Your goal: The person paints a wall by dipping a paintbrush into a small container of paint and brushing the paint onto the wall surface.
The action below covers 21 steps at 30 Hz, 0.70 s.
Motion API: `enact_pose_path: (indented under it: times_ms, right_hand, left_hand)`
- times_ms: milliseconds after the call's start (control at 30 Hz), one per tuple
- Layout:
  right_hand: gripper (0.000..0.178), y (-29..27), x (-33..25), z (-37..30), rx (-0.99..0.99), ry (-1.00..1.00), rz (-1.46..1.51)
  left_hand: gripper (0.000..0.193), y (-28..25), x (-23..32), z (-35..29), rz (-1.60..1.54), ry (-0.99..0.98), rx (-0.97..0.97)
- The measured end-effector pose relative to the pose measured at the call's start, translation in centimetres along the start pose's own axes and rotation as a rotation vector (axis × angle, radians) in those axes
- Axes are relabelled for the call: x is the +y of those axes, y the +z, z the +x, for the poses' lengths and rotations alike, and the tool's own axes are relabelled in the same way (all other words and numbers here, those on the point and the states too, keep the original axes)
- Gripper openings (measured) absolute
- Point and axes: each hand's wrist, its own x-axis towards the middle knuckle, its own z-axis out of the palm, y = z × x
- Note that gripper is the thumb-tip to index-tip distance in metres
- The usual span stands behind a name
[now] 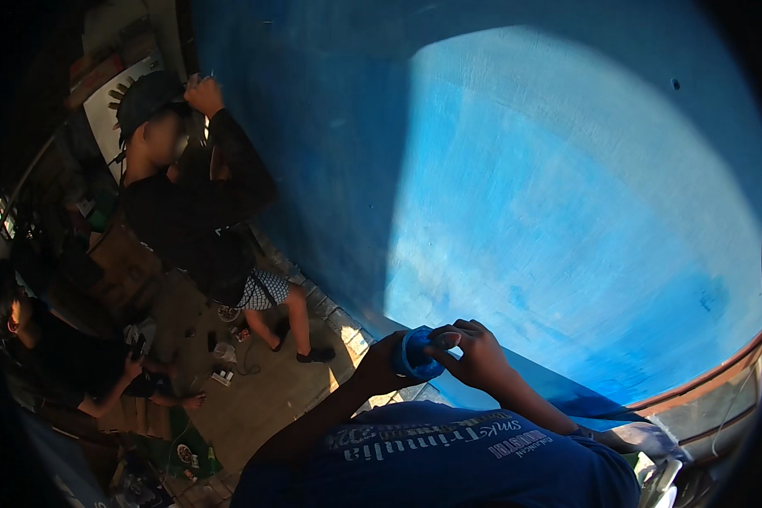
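In front of my chest, my left hand (383,364) is wrapped round the side of a small blue paint container (416,354), whose inside is coated in blue. My right hand (478,354) is closed on a short handle (446,340) with a rounded, brownish-grey end, held over the container's mouth. The far end of that handle is hidden by my fingers and the rim, so its kind does not show clearly. Beyond both hands rises a blue-painted wall (516,195), with uneven strokes and darker patches low on the right.
At left a person (199,195) in a dark cap and top stands by the wall, one arm raised. Another person (68,356) sits lower left. Small items lie on the floor (288,398). Brown trim (703,377) edges the wall at lower right, near white objects (667,483).
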Motion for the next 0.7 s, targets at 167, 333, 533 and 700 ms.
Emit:
enact_pose_path:
  times_ms: [167, 333, 533, 700]
  right_hand:
    - [0.016, -1.0, 1.1, -0.5, -0.041, 0.053, 0.017]
    - [0.015, 0.4, 2.4, -1.6, -0.103, 0.018, 0.071]
    - [0.024, 1.3, 2.5, -2.2, -0.158, -0.076, 0.275]
    - [0.023, 0.9, 3.6, -3.4, -0.129, -0.066, 0.260]
  left_hand:
    - [0.089, 0.9, -0.1, 1.9, 0.023, -0.136, -0.127]
    - [0.093, -1.2, -0.1, 1.8, 0.005, -0.219, -0.396]
    - [0.081, -3.2, 2.5, 1.0, -0.040, -0.344, -0.495]
    - [0.075, 0.3, 0.0, 0.7, -0.027, -0.283, -0.304]
